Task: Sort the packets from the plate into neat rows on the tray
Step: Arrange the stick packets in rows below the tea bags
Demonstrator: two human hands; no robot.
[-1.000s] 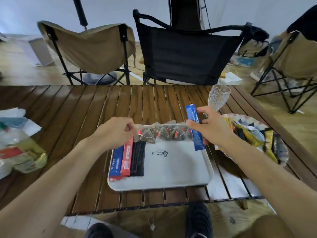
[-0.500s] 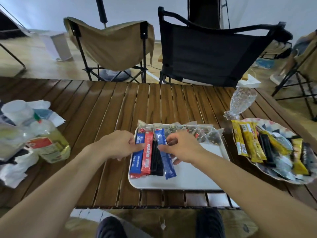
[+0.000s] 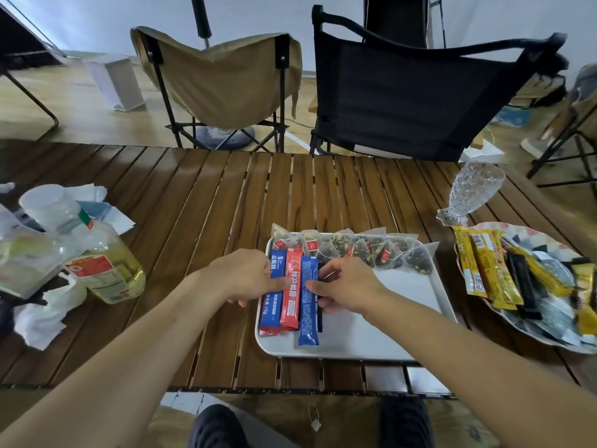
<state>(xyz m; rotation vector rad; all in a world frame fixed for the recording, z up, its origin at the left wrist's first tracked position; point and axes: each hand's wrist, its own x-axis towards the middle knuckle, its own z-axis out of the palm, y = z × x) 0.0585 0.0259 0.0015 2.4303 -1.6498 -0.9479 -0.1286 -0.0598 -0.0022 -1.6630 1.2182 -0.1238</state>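
On the left side of the white rectangular plastic tray (image 3: 403, 302): right hand (image 3: 345, 286) pinches the long blue foil stick packet (image 3: 308, 318) at its right edge, thumb on top. Index of left hand (image 3: 245, 276) is straight, pressing the second blue stick (image 3: 269, 308). Count: two blue, one red stick (image 3: 290, 305) on top; black sticks (image 3: 319, 315) partly hidden, uncountable.

On my feed, a dark slatted wooden table (image 3: 193, 205) fills the middle of the view. Beyond its far edge two folding camp chairs stand side by side: a tan fabric chair (image 3: 223, 82) on the left and a black chair (image 3: 403, 88) on the right. Part of a third chair frame (image 3: 578, 134) shows at the right edge. The floor (image 3: 64, 108) is pale wood, with a white box (image 3: 116, 82) standing on it left of the tan chair. A black pole (image 3: 200, 17) rises behind that chair. The wall (image 3: 80, 17) is plain, in cool, even light.
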